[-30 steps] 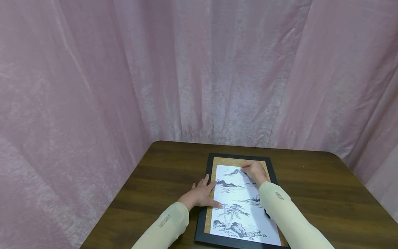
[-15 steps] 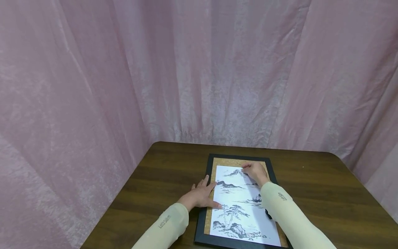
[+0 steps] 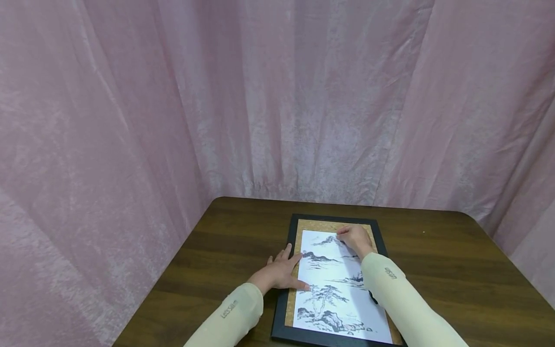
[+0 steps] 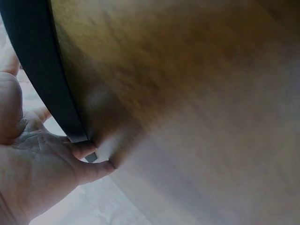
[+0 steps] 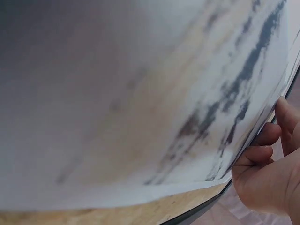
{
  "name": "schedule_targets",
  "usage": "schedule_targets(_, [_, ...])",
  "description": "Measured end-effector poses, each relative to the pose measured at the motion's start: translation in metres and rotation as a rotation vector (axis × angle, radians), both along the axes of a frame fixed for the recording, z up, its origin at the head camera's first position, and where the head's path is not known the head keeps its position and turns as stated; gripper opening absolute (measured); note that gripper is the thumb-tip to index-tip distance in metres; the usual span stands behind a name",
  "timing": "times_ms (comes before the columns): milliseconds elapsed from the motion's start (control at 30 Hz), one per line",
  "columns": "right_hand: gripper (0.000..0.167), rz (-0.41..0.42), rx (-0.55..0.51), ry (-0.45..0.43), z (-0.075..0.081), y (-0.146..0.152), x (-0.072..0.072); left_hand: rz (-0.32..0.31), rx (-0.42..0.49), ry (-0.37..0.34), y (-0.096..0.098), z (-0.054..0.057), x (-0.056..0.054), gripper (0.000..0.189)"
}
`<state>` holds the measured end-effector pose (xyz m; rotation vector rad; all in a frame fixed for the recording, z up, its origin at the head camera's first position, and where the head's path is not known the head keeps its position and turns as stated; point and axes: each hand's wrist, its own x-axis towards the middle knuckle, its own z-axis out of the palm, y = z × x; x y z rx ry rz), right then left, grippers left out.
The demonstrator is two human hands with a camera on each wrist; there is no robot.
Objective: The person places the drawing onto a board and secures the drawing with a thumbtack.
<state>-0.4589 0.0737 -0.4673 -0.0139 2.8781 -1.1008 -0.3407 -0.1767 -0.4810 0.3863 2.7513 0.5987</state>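
A white sheet of paper (image 3: 321, 270) printed with ink mountains, trees and rocks lies on a black-framed cork board (image 3: 298, 241). My left hand (image 3: 279, 271) rests spread over the board's left side, thumb on the paper's left edge. In the left wrist view, its fingers (image 4: 96, 171) reach past the black frame (image 4: 42, 65). My right hand (image 3: 356, 238) is at the paper's top edge, thumb and forefinger close together. The right wrist view shows the right hand's other fingers (image 5: 258, 154) curled beside the printed paper (image 5: 211, 108). Whether anything small sits between its fingertips is hidden.
The board lies on a dark brown wooden table (image 3: 438, 260). A tiny pale speck (image 3: 423, 232) is on the tabletop right of the board. Pink curtains (image 3: 321, 96) hang behind the table and on both sides. My right sleeve (image 3: 403, 294) covers part of the board's right side.
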Motion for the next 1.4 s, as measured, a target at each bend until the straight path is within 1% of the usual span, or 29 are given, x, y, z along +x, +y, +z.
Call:
schedule_targets(233, [0.02,0.006,-0.022,-0.01,-0.001,0.0026,0.0039,0.003,0.002,-0.007,0.0006,-0.0006,0.0014,0.102])
schedule_targets(467, [0.018,-0.023,-0.065,-0.026,-0.0041,0.0045,0.0032,0.005,0.013,-0.006,0.0005,-0.002,0.003,0.101])
schedule_targets(667, [0.017,-0.034,-0.036,-0.016,-0.0052,0.0061,0.0021,0.0,0.017,-0.003,0.0023,-0.0046,0.0028,0.102])
schedule_targets(933, [0.018,-0.018,0.024,0.024,-0.0034,0.006,0.0022,0.001,0.006,0.007,0.0044,-0.0035,0.0022,0.102])
schedule_targets(1067, [0.018,-0.004,0.024,0.045,-0.0034,0.0053,0.003,-0.001,-0.003,0.005,0.0042,-0.0028,0.0019,0.101])
schedule_targets(1167, [0.019,0.023,0.017,0.054,-0.0027,0.0043,0.0037,-0.002,-0.005,0.0,0.003,-0.0033,0.0012,0.102])
schedule_targets(1400, [0.026,0.107,-0.018,-0.001,0.0003,0.0058,0.0033,0.005,0.008,-0.007,-0.0014,-0.0031,-0.0017,0.102])
